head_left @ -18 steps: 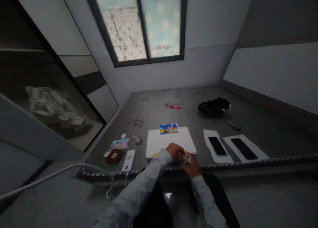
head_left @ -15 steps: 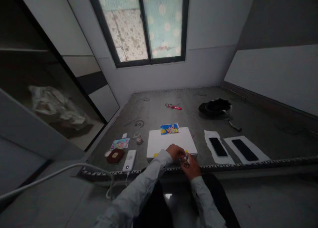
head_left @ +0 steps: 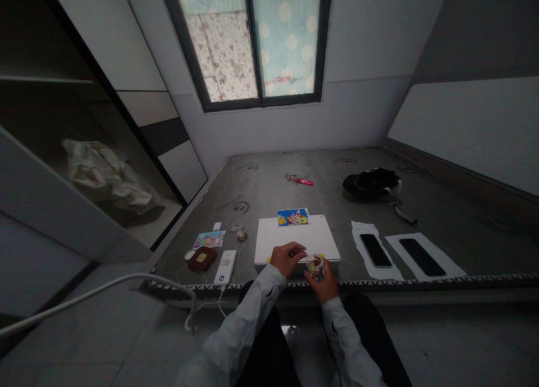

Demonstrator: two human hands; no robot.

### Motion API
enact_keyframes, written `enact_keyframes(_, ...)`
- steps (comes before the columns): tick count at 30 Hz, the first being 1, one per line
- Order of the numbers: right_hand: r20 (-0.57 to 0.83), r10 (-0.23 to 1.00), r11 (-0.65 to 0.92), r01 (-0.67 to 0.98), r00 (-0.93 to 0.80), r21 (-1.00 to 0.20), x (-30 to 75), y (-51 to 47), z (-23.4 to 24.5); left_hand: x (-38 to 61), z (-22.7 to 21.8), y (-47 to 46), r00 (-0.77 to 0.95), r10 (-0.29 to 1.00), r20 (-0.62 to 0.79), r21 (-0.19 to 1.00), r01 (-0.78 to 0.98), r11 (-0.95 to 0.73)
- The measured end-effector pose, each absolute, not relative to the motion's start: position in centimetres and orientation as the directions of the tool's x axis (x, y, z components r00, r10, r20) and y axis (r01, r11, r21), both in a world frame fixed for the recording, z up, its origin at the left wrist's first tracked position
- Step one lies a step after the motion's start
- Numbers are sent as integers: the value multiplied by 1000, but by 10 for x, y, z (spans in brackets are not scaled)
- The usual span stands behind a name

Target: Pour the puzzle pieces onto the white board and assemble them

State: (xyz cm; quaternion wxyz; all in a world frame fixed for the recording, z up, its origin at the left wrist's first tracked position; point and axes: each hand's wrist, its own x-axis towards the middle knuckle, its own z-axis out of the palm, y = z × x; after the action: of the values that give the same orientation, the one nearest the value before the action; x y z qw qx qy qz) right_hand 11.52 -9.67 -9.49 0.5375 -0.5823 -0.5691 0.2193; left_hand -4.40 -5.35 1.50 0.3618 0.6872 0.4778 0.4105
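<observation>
Tape roll at board's near edge

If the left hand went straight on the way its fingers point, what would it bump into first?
Probably the small patterned roll held in the right hand. The left hand points sideways at it from very close, though depth is unclear.

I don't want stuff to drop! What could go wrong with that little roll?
The small roll sits in the right hand right over the mattress edge, so it might slip and drop to the floor. The left hand is by the near side of the white board and could nudge it. The white cable hanging off the edge might get tugged.
</observation>
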Motion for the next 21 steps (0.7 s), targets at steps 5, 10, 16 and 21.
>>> enact_keyframes(5,434,867,362,288,244,-886,115,-99,-60,-54,8,-73,-67,981,180,948,278,-155)
enact_keyframes(10,317,870,237,243,377,-940,111,-98,-61,-57,-14,-86,-84,990,115,951,298,-85)
enact_keyframes(16,301,859,162,336,414,-928,115,-99,-65,-60,-45,-103,-60,998,17,933,361,6)
enact_keyframes(21,259,843,84,360,472,-929,123,-96,-66,-59,-59,-115,-8,1000,14,912,411,-10)
